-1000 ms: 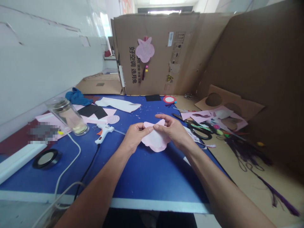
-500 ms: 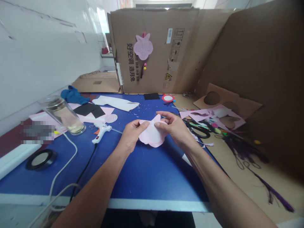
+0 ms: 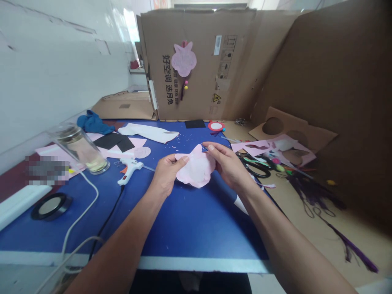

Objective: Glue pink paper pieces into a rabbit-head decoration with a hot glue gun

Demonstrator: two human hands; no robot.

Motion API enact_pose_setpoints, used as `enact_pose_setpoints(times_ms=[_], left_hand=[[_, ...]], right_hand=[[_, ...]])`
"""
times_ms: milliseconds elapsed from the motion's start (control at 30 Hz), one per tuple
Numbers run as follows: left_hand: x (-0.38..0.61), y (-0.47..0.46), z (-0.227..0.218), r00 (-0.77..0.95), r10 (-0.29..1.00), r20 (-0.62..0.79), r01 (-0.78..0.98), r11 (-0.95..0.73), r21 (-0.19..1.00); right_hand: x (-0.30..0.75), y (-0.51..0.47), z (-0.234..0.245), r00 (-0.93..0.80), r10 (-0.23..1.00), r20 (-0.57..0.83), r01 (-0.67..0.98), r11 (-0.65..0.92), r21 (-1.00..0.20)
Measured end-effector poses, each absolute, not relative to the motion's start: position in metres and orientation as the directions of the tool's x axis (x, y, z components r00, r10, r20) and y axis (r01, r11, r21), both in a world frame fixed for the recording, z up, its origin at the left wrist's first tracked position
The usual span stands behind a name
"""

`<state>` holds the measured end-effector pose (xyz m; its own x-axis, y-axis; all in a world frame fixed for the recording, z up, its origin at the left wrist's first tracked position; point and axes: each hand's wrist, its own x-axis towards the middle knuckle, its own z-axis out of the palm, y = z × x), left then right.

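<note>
A pink paper cutout with a scalloped lower edge and pointed tips is held above the blue table. My left hand pinches its left side, thumb on the front face. My right hand grips the right edge near the upper point, its fingers partly hidden behind the paper. Beside my left hand lies a white glue gun with a clear glue stick in its back. Black-handled scissors rest just right of my right hand.
A similar pink cutout hangs on the cardboard panel at the back. On the left stand a glass cup and a roll of black tape. Paper scraps and purple tassels lie on the right.
The cutout has tilted and shifted slightly left. My right thumb has moved off its front face toward the upper right edge, while my left hand keeps its pinch.
</note>
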<state>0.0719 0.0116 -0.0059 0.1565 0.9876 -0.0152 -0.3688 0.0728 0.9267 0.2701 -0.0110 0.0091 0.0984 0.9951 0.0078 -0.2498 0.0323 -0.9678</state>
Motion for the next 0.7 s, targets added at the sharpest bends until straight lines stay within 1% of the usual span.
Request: enact_pose_setpoints(times_ms=[200, 300, 467, 567, 700], left_hand=[[0.073, 0.010, -0.005, 0.127, 0.992, -0.012, -0.374, 0.059, 0.926], [0.073, 0.010, -0.006, 0.139, 0.990, -0.012, -0.373, 0.064, 0.925], [0.073, 0.008, -0.004, 0.159, 0.987, -0.007, -0.349, 0.063, 0.935], [0.073, 0.005, -0.002, 0.163, 0.986, -0.035, -0.326, 0.087, 0.941], [0.073, 0.003, 0.002, 0.108, 0.990, -0.093, -0.347, 0.125, 0.929]], right_hand=[[0.267, -0.012, 0.007, 0.080, 0.997, 0.023, -0.250, 0.042, -0.967], [0.264, -0.012, 0.004, 0.047, 0.998, 0.051, -0.249, 0.061, -0.967], [0.260, -0.013, 0.003, 0.057, 0.996, 0.076, -0.209, 0.086, -0.974], [0.258, -0.014, 0.004, 0.005, 0.996, 0.086, -0.179, 0.086, -0.980], [0.255, -0.016, 0.005, -0.033, 0.992, 0.124, -0.155, 0.117, -0.981]])
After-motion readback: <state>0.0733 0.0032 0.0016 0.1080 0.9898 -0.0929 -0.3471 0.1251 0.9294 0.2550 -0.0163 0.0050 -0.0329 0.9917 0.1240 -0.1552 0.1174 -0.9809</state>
